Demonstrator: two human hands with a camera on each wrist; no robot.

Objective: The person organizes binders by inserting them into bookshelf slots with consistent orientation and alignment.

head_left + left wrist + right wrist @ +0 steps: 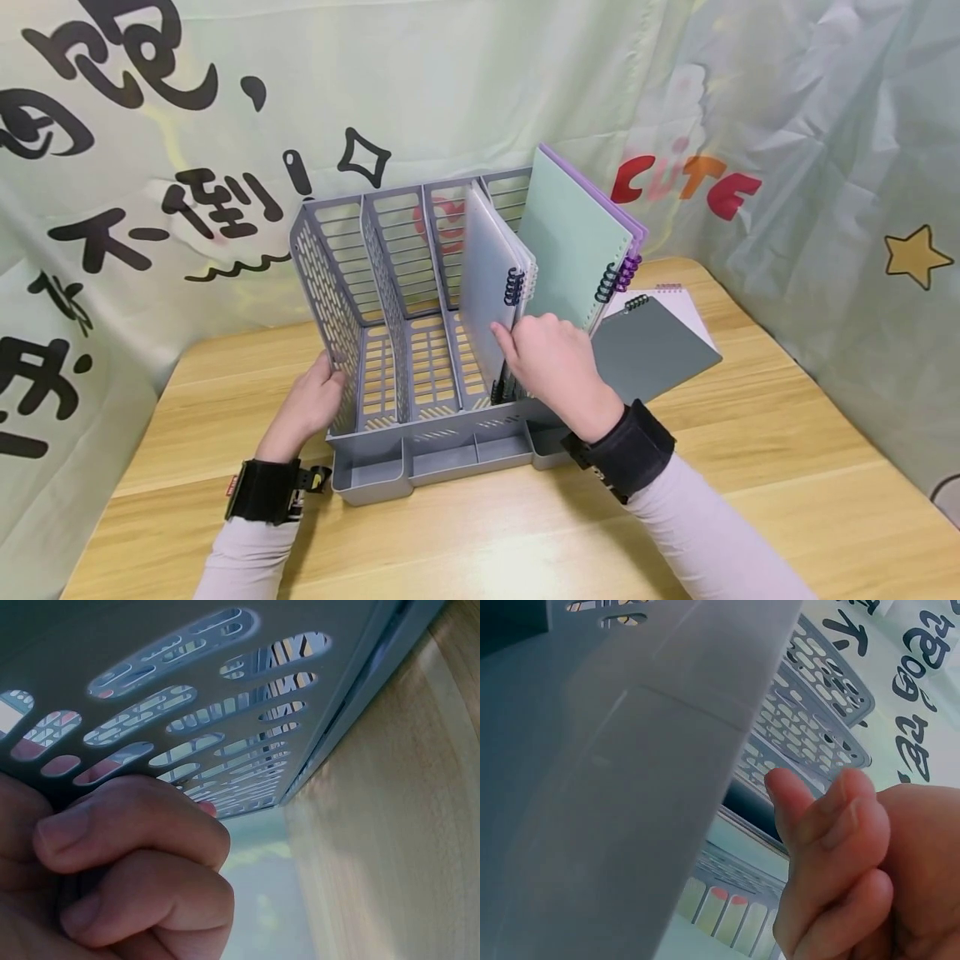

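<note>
A grey desk file organizer (431, 429) with upright slotted dividers stands on the wooden table. My left hand (307, 400) grips its left side wall; the left wrist view shows curled fingers (150, 832) against the slotted panel. Spiral notebooks with clear covers (487, 267) and black coils stand in a slot right of centre. At their front edge, my right hand (558, 367) holds them, thumb on the left side; its far fingers are hidden in the head view. To its right lean a pale green notebook (570, 242) and a purple notebook (633, 225).
A dark grey notebook (660, 346) lies on the table right of the organizer, over a white notebook (686, 308) with pink coils. Small trays (375, 475) line the organizer's front. A printed cloth (465, 83) hangs behind the table (780, 467).
</note>
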